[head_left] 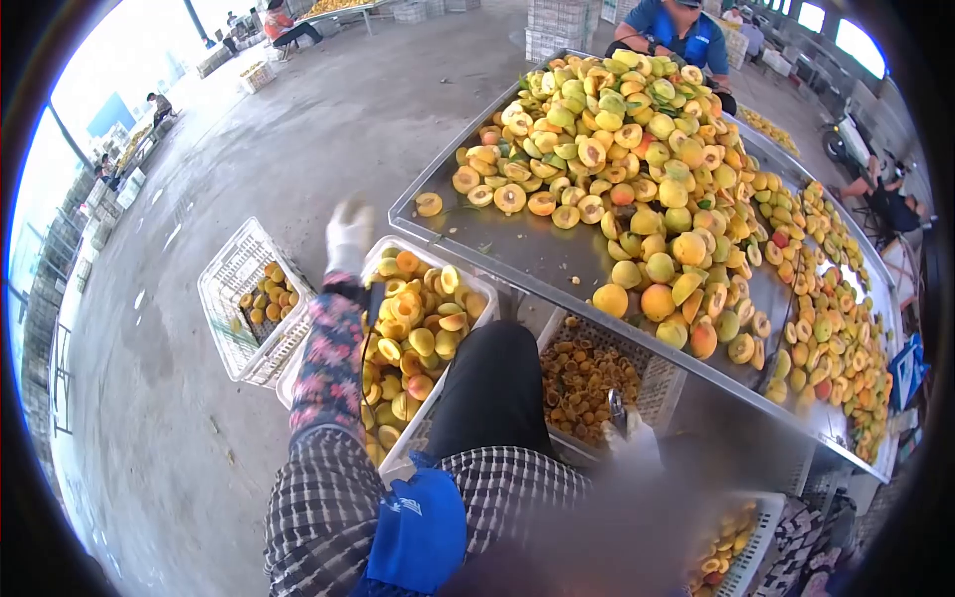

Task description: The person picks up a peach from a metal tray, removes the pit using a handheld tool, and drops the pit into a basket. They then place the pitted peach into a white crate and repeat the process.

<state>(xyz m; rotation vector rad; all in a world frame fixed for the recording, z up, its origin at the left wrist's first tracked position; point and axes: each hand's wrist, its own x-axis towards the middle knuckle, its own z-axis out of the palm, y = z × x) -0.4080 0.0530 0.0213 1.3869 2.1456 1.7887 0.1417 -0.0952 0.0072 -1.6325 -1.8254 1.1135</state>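
My left hand (348,234), in a white glove, is stretched out above the far end of a white crate (486,290) of halved yellow peaches (423,328). Motion smears its fingers, so whether it holds anything does not show. My right hand (637,448), also in a pale glove, is low beside my right thigh. It grips a shiny metal tool (618,410) whose exact kind I cannot make out. Just beyond that tool is a crate of brown peach pits and scraps (587,383). A dark blur hides my right forearm.
A metal table (477,254) heaped with whole and halved peaches (637,149) fills the right side. A second crate (224,289) holding some peach pieces stands at left. Another peach crate (761,537) is at lower right. A person in a blue vest (701,45) sits across the table.
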